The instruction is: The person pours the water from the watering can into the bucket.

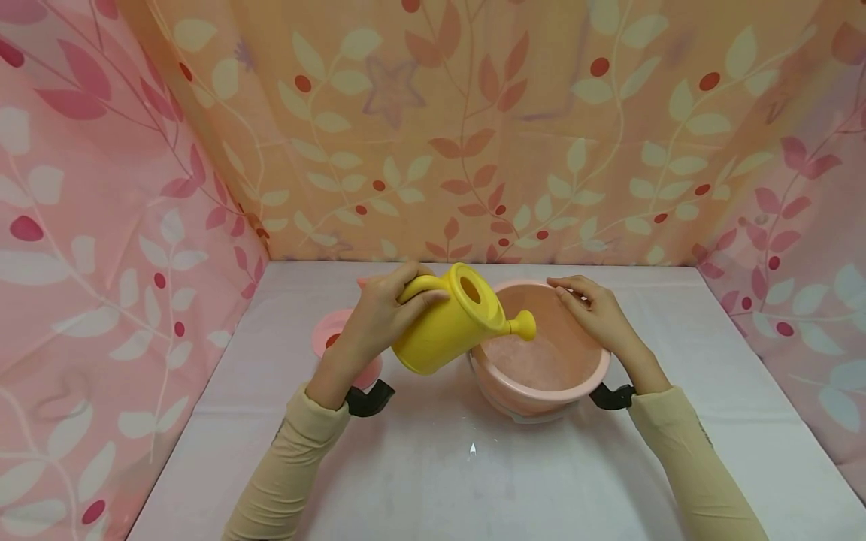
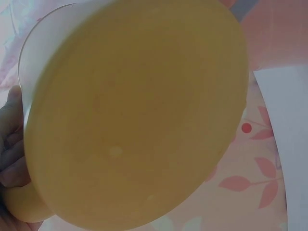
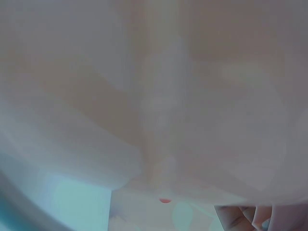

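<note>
In the head view my left hand [image 1: 386, 308] grips the handle of a yellow watering can [image 1: 436, 330]. The can is tilted to the right, its sprinkler spout over the opening of a pink basin [image 1: 534, 391]. The can's yellow base [image 2: 139, 115] fills most of the left wrist view, with some fingers at the left edge. My right hand [image 1: 598, 312] holds the basin's rim at the back right. Close up, the basin's pale wall [image 3: 216, 120] takes up nearly all of the right wrist view, and a few fingers show at the bottom right.
Left of the can, partly behind my left forearm, a pink round object [image 1: 328, 327] with a red middle stands on the white-covered table [image 1: 419, 481]. Small water drops [image 1: 473, 449] lie in front of the basin. Patterned cloth [image 1: 473, 150] hangs behind and along both sides.
</note>
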`<action>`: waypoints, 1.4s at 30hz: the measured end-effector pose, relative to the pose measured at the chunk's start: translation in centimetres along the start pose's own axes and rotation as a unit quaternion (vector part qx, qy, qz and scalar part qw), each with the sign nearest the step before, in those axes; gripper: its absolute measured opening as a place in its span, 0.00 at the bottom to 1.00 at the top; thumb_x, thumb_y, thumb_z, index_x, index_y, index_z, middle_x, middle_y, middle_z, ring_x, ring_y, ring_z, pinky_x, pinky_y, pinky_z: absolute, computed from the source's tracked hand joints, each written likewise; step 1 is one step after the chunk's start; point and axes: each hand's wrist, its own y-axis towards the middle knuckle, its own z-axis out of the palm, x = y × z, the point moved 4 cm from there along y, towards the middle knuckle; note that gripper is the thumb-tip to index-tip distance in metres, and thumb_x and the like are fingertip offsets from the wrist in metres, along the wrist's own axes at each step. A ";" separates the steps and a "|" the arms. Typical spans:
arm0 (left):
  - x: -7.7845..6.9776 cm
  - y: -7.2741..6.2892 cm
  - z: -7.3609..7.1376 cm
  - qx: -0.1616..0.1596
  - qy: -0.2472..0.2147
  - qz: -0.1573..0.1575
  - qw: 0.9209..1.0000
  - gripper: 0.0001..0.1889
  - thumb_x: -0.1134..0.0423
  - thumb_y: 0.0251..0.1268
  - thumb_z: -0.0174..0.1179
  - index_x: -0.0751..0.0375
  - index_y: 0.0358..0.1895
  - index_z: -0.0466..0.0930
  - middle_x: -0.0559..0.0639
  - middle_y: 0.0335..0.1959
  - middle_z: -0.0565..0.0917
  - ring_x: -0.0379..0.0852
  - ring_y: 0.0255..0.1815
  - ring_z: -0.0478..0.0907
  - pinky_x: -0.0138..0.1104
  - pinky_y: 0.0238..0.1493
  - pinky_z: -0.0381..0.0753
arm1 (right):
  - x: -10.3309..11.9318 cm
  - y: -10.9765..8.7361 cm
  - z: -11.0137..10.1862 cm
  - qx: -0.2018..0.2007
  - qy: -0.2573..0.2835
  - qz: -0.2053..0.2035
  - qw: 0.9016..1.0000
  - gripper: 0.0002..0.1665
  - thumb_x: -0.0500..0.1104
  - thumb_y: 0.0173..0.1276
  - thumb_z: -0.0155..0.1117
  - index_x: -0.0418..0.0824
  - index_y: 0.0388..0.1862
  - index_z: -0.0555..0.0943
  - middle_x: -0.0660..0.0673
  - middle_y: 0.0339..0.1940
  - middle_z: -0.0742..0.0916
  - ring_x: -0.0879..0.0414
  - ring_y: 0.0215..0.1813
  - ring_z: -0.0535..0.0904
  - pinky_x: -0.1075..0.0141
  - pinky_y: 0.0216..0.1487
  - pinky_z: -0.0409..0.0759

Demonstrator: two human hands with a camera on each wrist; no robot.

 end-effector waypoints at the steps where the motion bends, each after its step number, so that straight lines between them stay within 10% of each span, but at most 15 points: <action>1: 0.0 0.0 0.0 0.001 0.001 -0.001 1.000 0.11 0.56 0.56 0.64 0.55 0.36 0.74 0.42 0.26 0.77 0.37 0.24 0.71 0.29 0.28 0.72 | 0.0 0.0 0.0 0.000 0.000 -0.001 1.000 0.18 0.45 0.70 0.55 0.41 0.55 0.78 0.47 0.51 0.82 0.65 0.47 0.74 0.83 0.44 0.69; 42: -0.1 0.0 0.0 0.002 0.014 -0.006 1.000 0.12 0.56 0.55 0.65 0.57 0.37 0.75 0.44 0.25 0.76 0.38 0.25 0.71 0.29 0.29 0.73 | 0.2 0.0 -0.1 0.005 -0.002 0.015 1.000 0.18 0.46 0.70 0.56 0.43 0.55 0.78 0.47 0.51 0.82 0.55 0.52 0.76 0.85 0.45 0.68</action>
